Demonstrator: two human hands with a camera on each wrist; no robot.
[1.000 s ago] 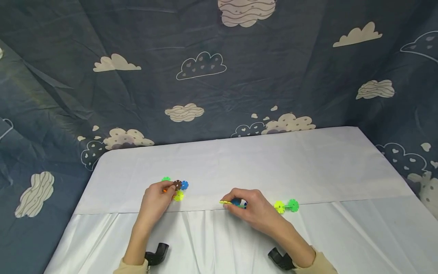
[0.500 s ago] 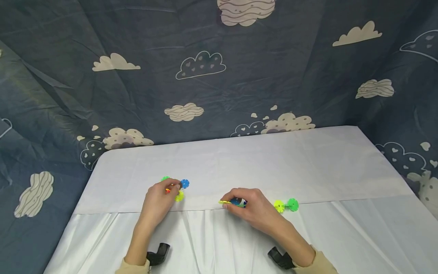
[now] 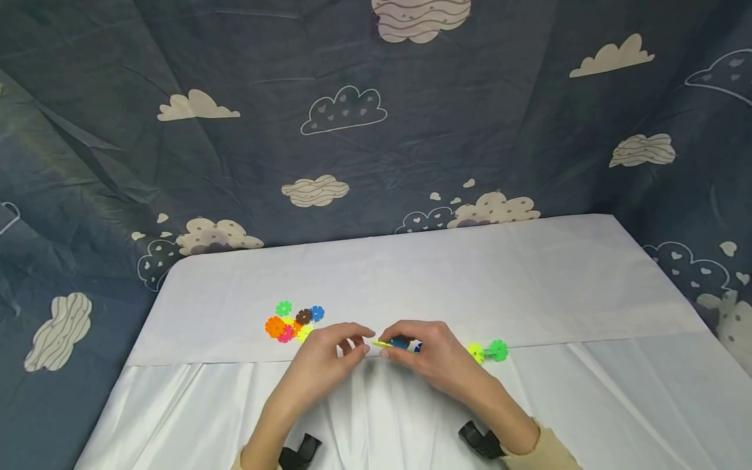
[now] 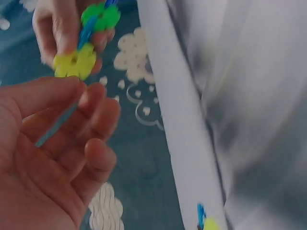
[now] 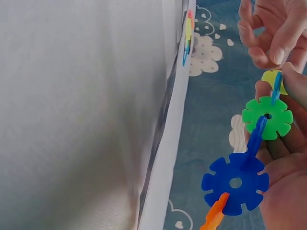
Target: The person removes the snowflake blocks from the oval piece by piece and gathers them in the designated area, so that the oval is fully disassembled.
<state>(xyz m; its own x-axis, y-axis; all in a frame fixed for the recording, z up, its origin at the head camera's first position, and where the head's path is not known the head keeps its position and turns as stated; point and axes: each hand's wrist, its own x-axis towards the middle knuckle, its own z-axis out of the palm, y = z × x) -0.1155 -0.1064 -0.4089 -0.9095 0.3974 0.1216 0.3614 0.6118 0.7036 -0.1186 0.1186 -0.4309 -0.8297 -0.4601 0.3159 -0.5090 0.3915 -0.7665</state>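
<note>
The right hand [image 3: 431,354] clamps the chain [image 5: 220,179] between thumb and fingers, presumably to present its yellow disc [image 4: 79,63] to the left hand [image 3: 329,358]. Left thumb and forefinger: apart, at that disc; contact cannot be told. Discs [image 3: 288,322] lie left, apparently within reach.

A dark, creased cloth [image 3: 470,130] printed with pale clouds [image 3: 315,190] is hanging behind the tabletop [image 3: 411,281]. A white sheet [image 3: 564,287] is covering it, wrinkling nearer the front.

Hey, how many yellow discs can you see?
4 yellow, notched plastic discs: one pinched by the right hand, two in the left multicoloured pile, one beside the right wrist. Others may be hidden.
</note>
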